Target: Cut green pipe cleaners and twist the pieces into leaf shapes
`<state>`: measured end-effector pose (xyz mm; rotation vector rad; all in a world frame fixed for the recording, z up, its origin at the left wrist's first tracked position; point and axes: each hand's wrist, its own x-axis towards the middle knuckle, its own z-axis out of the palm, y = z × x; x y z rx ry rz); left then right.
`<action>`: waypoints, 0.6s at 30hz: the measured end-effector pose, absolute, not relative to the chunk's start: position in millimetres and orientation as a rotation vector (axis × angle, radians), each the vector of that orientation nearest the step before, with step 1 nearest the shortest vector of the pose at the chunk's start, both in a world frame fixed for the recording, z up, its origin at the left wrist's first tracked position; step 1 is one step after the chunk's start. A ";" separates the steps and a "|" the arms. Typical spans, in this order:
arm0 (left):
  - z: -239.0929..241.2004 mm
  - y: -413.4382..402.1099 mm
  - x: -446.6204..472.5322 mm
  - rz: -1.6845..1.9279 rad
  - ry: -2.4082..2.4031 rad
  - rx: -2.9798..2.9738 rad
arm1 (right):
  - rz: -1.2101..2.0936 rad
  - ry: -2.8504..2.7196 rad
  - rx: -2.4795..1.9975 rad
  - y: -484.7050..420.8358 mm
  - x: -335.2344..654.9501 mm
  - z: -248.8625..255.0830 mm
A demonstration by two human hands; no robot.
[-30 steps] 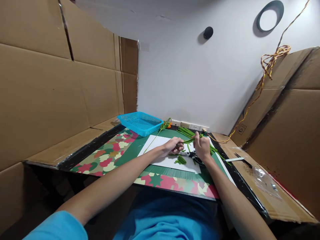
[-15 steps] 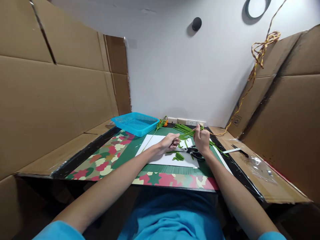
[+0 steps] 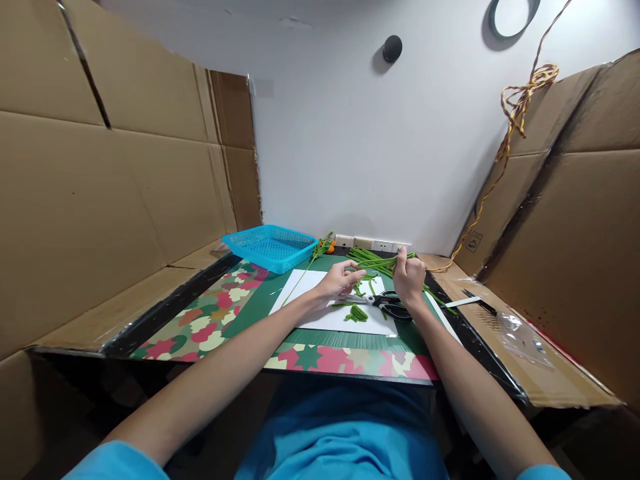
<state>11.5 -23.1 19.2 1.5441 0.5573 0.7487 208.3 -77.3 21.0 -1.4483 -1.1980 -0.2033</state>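
1. A blue plastic basket (image 3: 273,245) sits at the back left of the desk (image 3: 160,313).
2. Black scissors (image 3: 391,307) lie on a white paper sheet (image 3: 305,283).
3. A twisted yellow rope (image 3: 520,110) hangs by the white wall (image 3: 350,147).
4. Brown cardboard walls (image 3: 100,167) stand on both sides.

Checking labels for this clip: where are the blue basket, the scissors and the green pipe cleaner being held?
blue basket (image 3: 274,245): head view, on its mesh floor.
scissors (image 3: 395,309): head view, on the black handles.
green pipe cleaner (image 3: 379,265): head view, on its raised middle stretch.

Left hand (image 3: 339,281) in a loose pinch, right hand (image 3: 409,279) fisted, close together
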 end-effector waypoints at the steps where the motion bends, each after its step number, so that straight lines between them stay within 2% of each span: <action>1: 18.3 -22.6 12.3 0.773 0.568 1.573 | -0.182 -1.186 -1.456 -77.2 209.7 21.5; 7: 16.6 -25.0 9.1 0.968 0.645 2.036 | -0.019 -1.238 -1.456 -75.0 208.5 18.5; 11: 21.7 -34.6 1.4 0.850 0.756 2.488 | -0.032 -1.333 -1.460 -74.8 202.7 16.4; 18: 25.7 -43.0 1.2 0.764 0.774 2.698 | -0.082 -1.288 -1.458 -74.6 204.6 16.1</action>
